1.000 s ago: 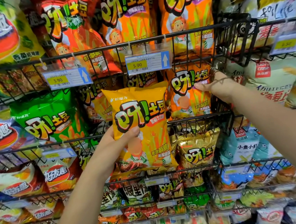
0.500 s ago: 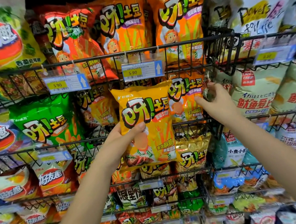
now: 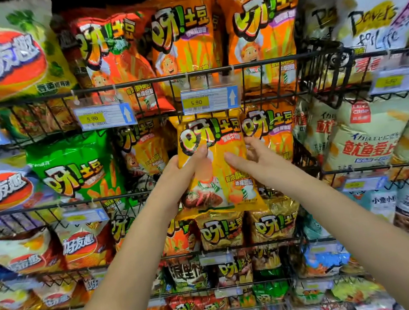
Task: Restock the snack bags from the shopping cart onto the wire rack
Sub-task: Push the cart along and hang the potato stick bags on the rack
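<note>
The left hand's [image 3: 183, 166] fingers are curled out of sight behind the left edge of the yellow snack bag [image 3: 216, 176], with the thumb pressed on the bag's front just under its printed logo, so the bag is pinched between thumb and fingers. The right hand [image 3: 256, 159] grips the opposite edge: its thumb lies flat across the front toward the middle, and its fingers [image 3: 252, 144] bend round the right edge, slipped in between this bag and the orange bag [image 3: 273, 130] just beside it. The yellow snack bag is upright between the two hands, at the second tier of the wire rack [image 3: 136, 82]. Its top reaches up just under the price tag [image 3: 209, 100] clipped to the rail above, and its bottom hangs over the tier's front rail, in front of the gold bags [image 3: 221, 230] one level down. A green bag [image 3: 78, 171] stands further left on the same tier. Both forearms reach up from below.
</note>
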The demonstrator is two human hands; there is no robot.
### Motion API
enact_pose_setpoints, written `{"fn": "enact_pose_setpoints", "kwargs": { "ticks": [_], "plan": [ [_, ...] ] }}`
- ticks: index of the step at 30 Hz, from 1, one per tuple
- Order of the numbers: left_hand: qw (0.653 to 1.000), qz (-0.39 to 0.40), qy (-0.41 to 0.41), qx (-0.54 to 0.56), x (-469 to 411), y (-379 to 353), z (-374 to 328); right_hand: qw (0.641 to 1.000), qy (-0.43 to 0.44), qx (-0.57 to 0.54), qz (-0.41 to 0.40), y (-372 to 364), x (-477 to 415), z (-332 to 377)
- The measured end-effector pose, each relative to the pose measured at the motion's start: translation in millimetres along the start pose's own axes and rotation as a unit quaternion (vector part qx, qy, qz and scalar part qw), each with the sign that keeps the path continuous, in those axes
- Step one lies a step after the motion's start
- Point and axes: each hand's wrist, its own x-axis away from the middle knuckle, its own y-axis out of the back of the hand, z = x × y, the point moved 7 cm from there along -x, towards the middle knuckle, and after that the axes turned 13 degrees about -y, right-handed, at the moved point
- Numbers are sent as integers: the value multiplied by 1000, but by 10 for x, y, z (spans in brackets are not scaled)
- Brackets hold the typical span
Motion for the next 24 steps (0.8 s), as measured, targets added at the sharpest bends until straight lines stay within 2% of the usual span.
{"fn": "enact_pose_setpoints", "kwargs": {
  "ticks": [9, 12, 18, 24],
  "plan": [
    [999, -15, 11, 50, -420, 280, 69, 994, -58, -42, -77, -34, -524, 155],
    [1000, -23, -7, 0, -545, 351, 11, 992, -70, -34, -95, -60, -643, 254],
    [997, -53, 21, -57, -812, 480, 58, 990, -68, -30, -123, -86, -851, 322],
    [987, -42, -4, -156, -917, 475, 129, 978, -42, 86, -183, -56, -936, 310]
  ]
}}
